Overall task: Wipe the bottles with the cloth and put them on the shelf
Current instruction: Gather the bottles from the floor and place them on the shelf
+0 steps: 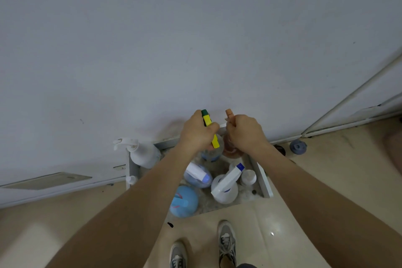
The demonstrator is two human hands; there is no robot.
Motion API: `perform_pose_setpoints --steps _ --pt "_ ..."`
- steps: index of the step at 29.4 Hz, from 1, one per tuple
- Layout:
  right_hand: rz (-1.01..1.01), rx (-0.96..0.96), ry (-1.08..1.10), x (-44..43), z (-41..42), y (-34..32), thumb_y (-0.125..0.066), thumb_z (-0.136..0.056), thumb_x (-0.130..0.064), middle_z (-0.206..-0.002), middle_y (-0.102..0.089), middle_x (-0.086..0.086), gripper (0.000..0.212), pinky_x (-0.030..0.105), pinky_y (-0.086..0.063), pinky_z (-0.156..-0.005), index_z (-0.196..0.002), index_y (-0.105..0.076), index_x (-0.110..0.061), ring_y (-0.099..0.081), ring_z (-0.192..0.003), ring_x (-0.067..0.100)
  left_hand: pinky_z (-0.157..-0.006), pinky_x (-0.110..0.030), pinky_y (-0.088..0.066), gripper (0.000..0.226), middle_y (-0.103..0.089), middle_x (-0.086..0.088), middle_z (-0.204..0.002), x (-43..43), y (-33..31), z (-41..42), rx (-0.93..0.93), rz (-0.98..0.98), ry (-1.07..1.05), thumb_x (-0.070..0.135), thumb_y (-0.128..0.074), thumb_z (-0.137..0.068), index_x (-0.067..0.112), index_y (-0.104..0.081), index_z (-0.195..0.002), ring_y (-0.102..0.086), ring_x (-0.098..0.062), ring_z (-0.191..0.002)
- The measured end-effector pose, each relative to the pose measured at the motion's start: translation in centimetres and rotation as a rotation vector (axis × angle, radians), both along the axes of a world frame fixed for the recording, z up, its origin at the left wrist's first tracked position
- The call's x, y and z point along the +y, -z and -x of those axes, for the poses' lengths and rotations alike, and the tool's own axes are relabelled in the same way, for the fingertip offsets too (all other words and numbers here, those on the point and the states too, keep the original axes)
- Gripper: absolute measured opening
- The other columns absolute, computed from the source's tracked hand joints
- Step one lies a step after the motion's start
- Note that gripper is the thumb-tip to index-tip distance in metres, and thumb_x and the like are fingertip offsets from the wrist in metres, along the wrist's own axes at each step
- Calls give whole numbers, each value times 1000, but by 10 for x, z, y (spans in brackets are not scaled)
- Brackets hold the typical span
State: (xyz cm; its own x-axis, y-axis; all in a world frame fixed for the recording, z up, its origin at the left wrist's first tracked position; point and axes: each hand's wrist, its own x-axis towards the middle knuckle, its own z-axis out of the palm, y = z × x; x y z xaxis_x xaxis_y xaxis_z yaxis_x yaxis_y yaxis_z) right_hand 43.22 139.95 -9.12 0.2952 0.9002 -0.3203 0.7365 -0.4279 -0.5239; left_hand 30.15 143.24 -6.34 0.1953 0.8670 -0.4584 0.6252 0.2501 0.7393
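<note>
Much of both held bottles is hidden behind the hands, which are seen from the back, so the fingertips do not show. The left hand point(199, 131) is curled round the neck of the yellow-and-green spray bottle point(207, 118). Its green nozzle tip pokes out above the knuckles, its yellow trigger hangs below them, and only a dull blue-grey slice of its body shows under the wrist. The right hand point(245, 131) is closed round the neck of the orange spray bottle point(231, 151), whose pale orange nozzle sticks up by the thumb and whose translucent body is half covered. Both bottles are at the back of the low white shelf point(264, 180), close to the wall point(195, 39). Whether they stand on it or are lifted clear cannot be told. The forearms cross over the shelf and cover part of its contents. In front sit a white spray bottle with a blue nozzle point(224, 189), a small white bottle point(248, 177), a pale blue bottle with a white sprayer point(198, 175) and a round blue bottle point(183, 201). A white trigger bottle point(143, 154) is at the shelf's left corner. Two grey shoes point(227, 243) are cut off by the lower edge.
</note>
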Motion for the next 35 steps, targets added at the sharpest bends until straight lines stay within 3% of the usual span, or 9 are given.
perform_pose_setpoints --steps 4,7,11,16,20,23,25,29,35 --pt "18 24 55 1 -3 2 -44 -102 -25 -96 -69 17 31 35 -47 -73 -99 -65 -2 -63 -86 33 -81 -39 -50 18 -63 -14 -105 6 6 4 69 -86 75 20 -57 -91 18 -46 -105 -61 -28 -94" --pt "42 18 71 4 -2 -1 -45 -101 -26 -87 -62 13 28 35 -45 -71 -88 -57 -5 -59 -81 31 -85 -46 -55 23 -61 -17 -106 10 12 7 -9 -15 42 27 -58 -92 21 -42 -107 -63 -32 -96" --pt "83 32 76 6 -1 -6 -46 -101 -29 -86 -59 11 29 36 -46 -75 -90 -56 -6 -61 -87 33 -79 -36 -47 34 -52 -5 -91 7 18 12 -52 -1 49 33 -54 -97 13 -42 -122 -54 -21 -85" --pt "90 164 98 1 -2 -14 -51 -98 -38 -129 -56 19 50 42 -41 -99 -135 -46 -5 -52 -120 38 -98 -49 -51 75 -56 -11 -132 3 13 22 -30 124 30 41 -61 -93 23 -18 -152 -61 -31 -113" --pt "-332 -9 69 -4 15 -42 -55 -96 -30 -139 -50 15 52 39 -38 -100 -144 -43 -13 -44 -127 34 -98 -33 -46 50 -57 -3 -135 -13 -14 55 113 -367 83 8 -56 -90 18 -49 -139 -58 -22 -113" --pt "-191 29 -128 4 41 -53 -54 -97 -35 -140 -51 12 54 37 -36 -102 -146 -39 -18 -47 -125 31 -89 -12 -31 35 -66 1 -115 -17 -36 100 227 -753 56 -1 -59 -82 17 -69 -111 -55 -18 -107" --pt "-37 -50 -231 10 57 -52 -52 -97 -38 -143 -46 14 67 44 -28 -111 -153 -22 -19 -47 -127 34 -92 -20 -34 26 -67 -1 -117 -11 -39 134 392 -797 61 8 -65 -84 17 -70 -108 -53 -22 -112" --pt "62 -136 -235 9 75 -52 -48 -101 -28 -107 -62 9 72 42 -34 -107 -156 -3 -18 -62 -108 25 -98 -39 -41 44 -57 -3 -135 1 -22 183 698 -495 235 36 -65 -89 26 -57 -131 -47 -26 -126" --pt "49 -218 -269 9 72 -49 -50 -97 -10 -79 -54 2 75 42 -35 -106 -157 -7 -26 -62 -85 27 -75 -26 -37 21 -72 0 -102 5 -16 192 539 -496 364 16 -65 -89 24 -71 -107 -63 -22 -95"
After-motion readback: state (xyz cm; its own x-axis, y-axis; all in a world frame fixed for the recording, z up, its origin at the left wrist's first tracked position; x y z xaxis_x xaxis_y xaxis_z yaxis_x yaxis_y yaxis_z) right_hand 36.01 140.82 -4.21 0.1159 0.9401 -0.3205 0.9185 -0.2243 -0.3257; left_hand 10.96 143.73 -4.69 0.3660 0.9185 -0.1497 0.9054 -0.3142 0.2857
